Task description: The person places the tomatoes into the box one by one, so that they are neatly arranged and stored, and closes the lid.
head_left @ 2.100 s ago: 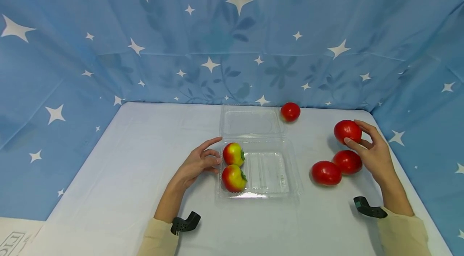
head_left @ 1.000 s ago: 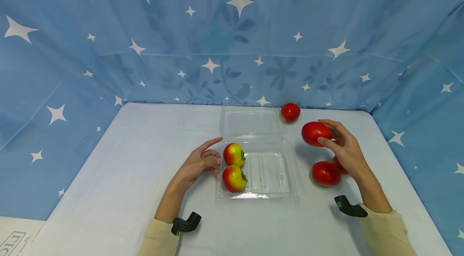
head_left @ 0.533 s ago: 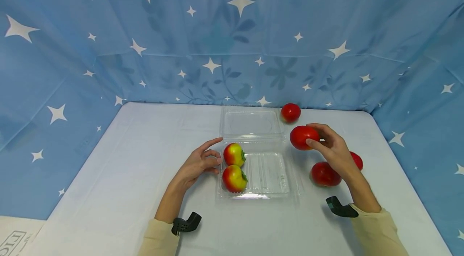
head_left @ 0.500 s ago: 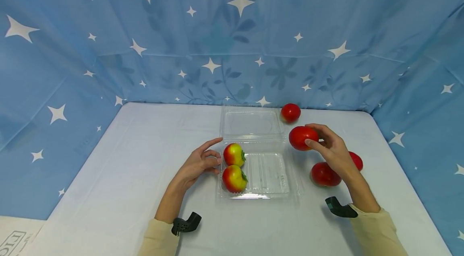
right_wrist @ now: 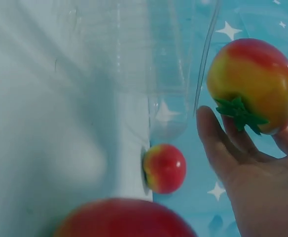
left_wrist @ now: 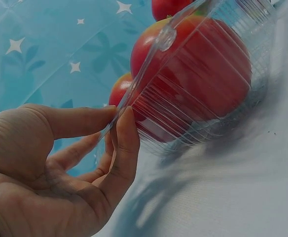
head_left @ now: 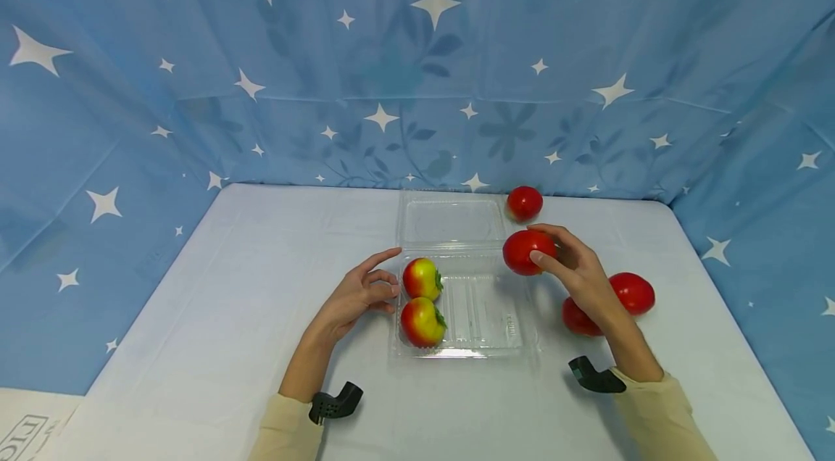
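My right hand (head_left: 577, 272) grips a red tomato (head_left: 522, 252), held up over the right side of the clear plastic clamshell box (head_left: 485, 309). The right wrist view shows this tomato's yellow patch and green star-shaped stem leaves, with fingers around it. The box lies open, its lid (head_left: 450, 220) folded back. Two red-and-yellow tomatoes (head_left: 420, 277) sit one before the other along the left side inside it. At that left edge is my left hand (head_left: 355, 299). Seen in the left wrist view, its thumb and a finger pinch the box rim (left_wrist: 144, 74).
A single tomato (head_left: 524, 203) stands at the back, beside the lid's corner. Two more lie right of the box, one (head_left: 633, 293) in plain sight, the other (head_left: 579, 317) partly behind the right forearm. A starry blue curtain (head_left: 313, 69) surrounds the white table (head_left: 215, 316).
My right hand has carried the tomato leftward from the table's right side to the box's right edge. The left hand and the box have stayed in place.
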A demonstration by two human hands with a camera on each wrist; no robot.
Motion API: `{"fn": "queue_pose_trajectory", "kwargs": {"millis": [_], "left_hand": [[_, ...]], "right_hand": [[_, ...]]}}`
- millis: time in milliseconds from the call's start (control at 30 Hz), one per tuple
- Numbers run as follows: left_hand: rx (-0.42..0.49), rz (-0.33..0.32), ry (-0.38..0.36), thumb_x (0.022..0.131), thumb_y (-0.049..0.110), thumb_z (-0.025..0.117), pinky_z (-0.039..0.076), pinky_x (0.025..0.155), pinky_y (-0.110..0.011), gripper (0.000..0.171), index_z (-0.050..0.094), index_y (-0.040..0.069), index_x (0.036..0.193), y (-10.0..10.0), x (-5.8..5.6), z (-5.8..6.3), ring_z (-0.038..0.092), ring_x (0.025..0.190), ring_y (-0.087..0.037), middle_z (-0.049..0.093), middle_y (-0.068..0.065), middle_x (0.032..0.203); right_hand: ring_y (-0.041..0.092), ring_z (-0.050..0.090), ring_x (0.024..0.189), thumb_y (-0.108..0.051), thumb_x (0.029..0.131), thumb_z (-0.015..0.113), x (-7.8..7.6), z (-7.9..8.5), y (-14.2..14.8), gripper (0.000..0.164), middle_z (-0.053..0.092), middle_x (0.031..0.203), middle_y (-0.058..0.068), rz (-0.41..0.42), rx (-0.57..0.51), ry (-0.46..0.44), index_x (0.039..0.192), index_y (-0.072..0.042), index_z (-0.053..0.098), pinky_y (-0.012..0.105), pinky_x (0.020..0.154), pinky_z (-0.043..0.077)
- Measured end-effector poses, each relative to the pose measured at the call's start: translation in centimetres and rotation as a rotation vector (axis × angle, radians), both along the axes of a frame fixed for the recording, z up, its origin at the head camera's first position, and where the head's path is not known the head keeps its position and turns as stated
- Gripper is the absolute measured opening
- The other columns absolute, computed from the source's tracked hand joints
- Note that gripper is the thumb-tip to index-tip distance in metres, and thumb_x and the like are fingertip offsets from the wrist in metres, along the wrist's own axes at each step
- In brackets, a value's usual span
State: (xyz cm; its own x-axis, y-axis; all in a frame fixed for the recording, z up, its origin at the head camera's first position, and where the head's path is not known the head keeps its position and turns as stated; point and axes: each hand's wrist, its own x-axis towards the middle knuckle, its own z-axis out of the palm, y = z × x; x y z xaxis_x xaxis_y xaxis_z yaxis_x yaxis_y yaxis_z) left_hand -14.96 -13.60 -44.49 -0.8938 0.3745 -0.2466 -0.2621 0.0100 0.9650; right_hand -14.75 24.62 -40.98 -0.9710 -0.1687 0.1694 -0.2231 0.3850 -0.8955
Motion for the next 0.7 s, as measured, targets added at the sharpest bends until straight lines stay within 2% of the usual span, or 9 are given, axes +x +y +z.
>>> {"fn": "queue_pose_trajectory", "kwargs": {"millis": [200, 367, 600, 700], "left_hand": [[0.001, -0.004, 0.004, 0.097, 0.007, 0.068, 0.064, 0.074, -0.026, 0.071, 0.038, 0.017, 0.161, 0.1, 0.0, -0.1, 0.064, 0.071, -0.017, 0.060, -0.003, 0.101], [-0.009, 0.001, 0.003, 0.097, 0.006, 0.068, 0.064, 0.074, -0.026, 0.071, 0.039, 0.018, 0.161, 0.1, 0.0, -0.2, 0.064, 0.073, -0.016, 0.060, -0.003, 0.101], [-0.011, 0.006, 0.003, 0.097, 0.006, 0.068, 0.064, 0.075, -0.027, 0.071, 0.039, 0.018, 0.161, 0.1, 0.1, -0.1, 0.064, 0.075, -0.017, 0.060, -0.004, 0.103], [-0.008, 0.012, 0.001, 0.097, 0.006, 0.068, 0.064, 0.074, -0.027, 0.070, 0.040, 0.019, 0.160, 0.1, 0.0, -0.1, 0.064, 0.075, -0.017, 0.060, -0.004, 0.102]], "right_hand": [[0.009, 0.054, 0.125, -0.014, 0.096, 0.071, 0.0, 0.3, -0.9, 0.057, 0.051, 0.147, 0.009, 0.021, -0.033, -0.005, 0.149, -0.007, 0.050, 0.014, 0.091, 0.056], [0.021, 0.049, 0.132, -0.012, 0.093, 0.074, 0.2, 0.3, -1.6, 0.063, 0.048, 0.151, 0.012, 0.029, -0.020, -0.013, 0.151, -0.010, 0.049, 0.014, 0.091, 0.055], [0.010, 0.049, 0.132, -0.011, 0.091, 0.077, 0.1, 0.1, -2.4, 0.066, 0.051, 0.151, 0.011, 0.066, -0.028, -0.002, 0.151, -0.015, 0.051, 0.014, 0.095, 0.054], [0.015, 0.050, 0.131, -0.013, 0.091, 0.077, 0.1, 0.0, -2.7, 0.063, 0.054, 0.149, 0.011, 0.066, -0.028, -0.013, 0.149, -0.015, 0.052, 0.015, 0.095, 0.053]]}}
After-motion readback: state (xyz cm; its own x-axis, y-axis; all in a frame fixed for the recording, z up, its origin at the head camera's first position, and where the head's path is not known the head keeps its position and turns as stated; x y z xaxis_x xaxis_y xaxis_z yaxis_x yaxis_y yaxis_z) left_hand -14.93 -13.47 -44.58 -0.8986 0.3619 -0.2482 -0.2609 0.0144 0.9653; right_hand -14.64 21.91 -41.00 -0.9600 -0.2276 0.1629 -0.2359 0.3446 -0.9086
